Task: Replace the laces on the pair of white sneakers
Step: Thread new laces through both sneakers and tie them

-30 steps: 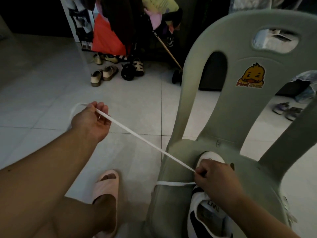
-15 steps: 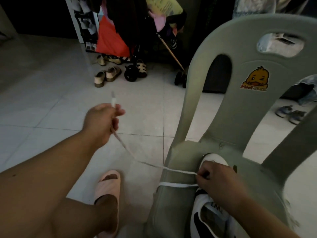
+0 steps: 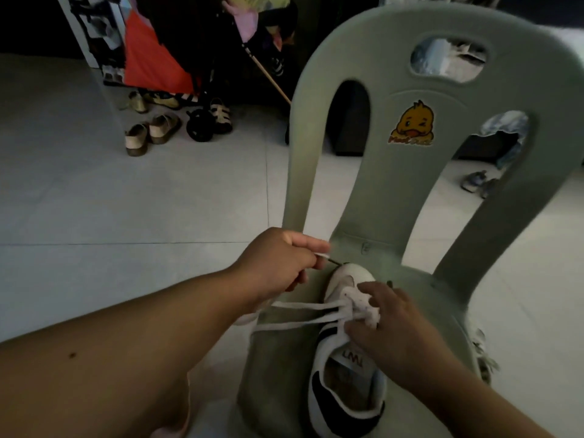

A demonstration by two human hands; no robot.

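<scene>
Closest to you, your left forearm (image 3: 126, 352) crosses the lower part of the view, and your right forearm (image 3: 474, 403) comes in from the bottom right corner. Between them the white sneaker (image 3: 344, 374) lies on the seat of the grey-green plastic chair (image 3: 379, 184), with the heel opening toward you and the toe pointing to the chair back; it has dark stripes on the side and a label with letters on the insole. Your right hand (image 3: 388, 324) rests on top of the sneaker at the lacing area, fingers spread and pressed on the tongue, holding the shoe down; it is not closed around anything that I can see. Two white strands of the lace (image 3: 297, 314) run from the eyelets to the left, over the seat edge and under your left wrist. Your left hand (image 3: 278, 263) is just beside the toe of the sneaker, and its fingers are pinched together on the end of the lace, the small dark tip (image 3: 333, 263) sticking out toward the toe. On the chair back there is a yellow duck sticker (image 3: 412, 124). Farther away, on the pale tiled floor (image 3: 126, 200), several sandals (image 3: 151, 131) stand near a stroller wheel (image 3: 199, 129), and behind them hang dark clothes and an orange-red cloth (image 3: 151, 61)
</scene>
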